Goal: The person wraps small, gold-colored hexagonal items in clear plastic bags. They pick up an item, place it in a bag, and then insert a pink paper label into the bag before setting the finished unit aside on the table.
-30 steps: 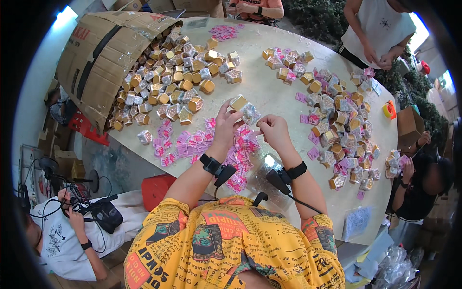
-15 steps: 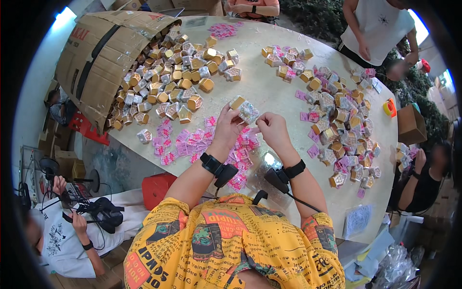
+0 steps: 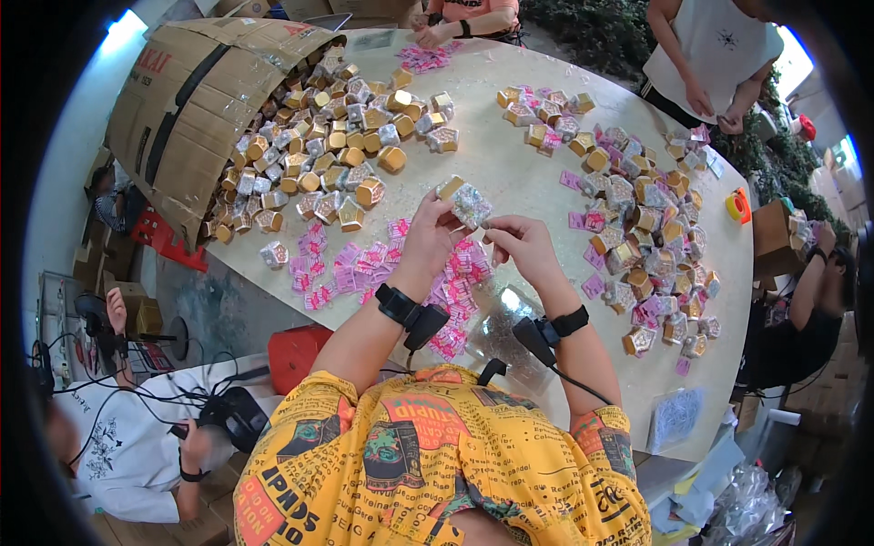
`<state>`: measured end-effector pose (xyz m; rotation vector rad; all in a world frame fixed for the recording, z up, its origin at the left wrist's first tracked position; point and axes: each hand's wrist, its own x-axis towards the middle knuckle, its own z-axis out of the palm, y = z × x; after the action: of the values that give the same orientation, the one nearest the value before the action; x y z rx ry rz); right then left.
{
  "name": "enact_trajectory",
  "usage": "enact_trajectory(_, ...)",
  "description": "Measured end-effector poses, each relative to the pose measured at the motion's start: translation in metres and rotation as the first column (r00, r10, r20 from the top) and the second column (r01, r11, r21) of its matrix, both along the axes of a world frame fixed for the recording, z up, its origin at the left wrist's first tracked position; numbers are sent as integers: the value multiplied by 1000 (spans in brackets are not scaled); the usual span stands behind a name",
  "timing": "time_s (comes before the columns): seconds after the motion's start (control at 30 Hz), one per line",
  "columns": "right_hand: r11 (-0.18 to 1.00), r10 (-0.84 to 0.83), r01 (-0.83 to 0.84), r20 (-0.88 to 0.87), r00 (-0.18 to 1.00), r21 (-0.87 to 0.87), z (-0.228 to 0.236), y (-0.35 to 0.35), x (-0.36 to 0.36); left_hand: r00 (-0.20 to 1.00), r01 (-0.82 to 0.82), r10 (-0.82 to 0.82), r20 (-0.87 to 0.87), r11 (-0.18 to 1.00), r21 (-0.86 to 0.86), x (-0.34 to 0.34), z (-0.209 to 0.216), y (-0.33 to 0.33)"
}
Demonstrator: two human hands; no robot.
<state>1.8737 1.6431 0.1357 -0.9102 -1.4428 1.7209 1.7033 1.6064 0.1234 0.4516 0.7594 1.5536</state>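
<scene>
My left hand [image 3: 431, 235] grips a small gold box with a glittery, clear-looking face [image 3: 471, 207], raised over the table and tilted. Close to its lower right edge is my right hand [image 3: 526, 246], its fingers loosely bent and apart; nothing shows between them. Under and beside my left hand lie many small pink printed packets [image 3: 452, 305]. Past them spreads a big heap of similar gold boxes [image 3: 350, 136], spilling from a cardboard carton [image 3: 177, 114] tipped on its side. Clear plastic film [image 3: 510, 337] lies by my right forearm.
More gold boxes mixed with pink packets [image 3: 645, 241] cover the table's right side. An orange tape roll [image 3: 737, 205] and a bundle of clear bags [image 3: 676, 419] lie near the right edge. A red stool [image 3: 296, 357] stands at left. Other people work around the table.
My right hand has shifted slightly down and right, its fingers loosening from a pinch near the box. My left hand and its box stay nearly in place.
</scene>
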Motion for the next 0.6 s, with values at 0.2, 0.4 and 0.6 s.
enact_trajectory(0.2,1000,6,-6,43,999,1,0,-1,13,941,61,-40,-335,997,52,18,8,-3)
enact_trajectory(0.4,994,-62,68,75,995,-82,-24,-2,15,993,120,-120,-4,992,-51,18,-17,-2)
enact_trajectory(0.6,936,-326,348,259,909,-45,-49,9,95,863,184,-345,-368,895,-407,36,-47,5)
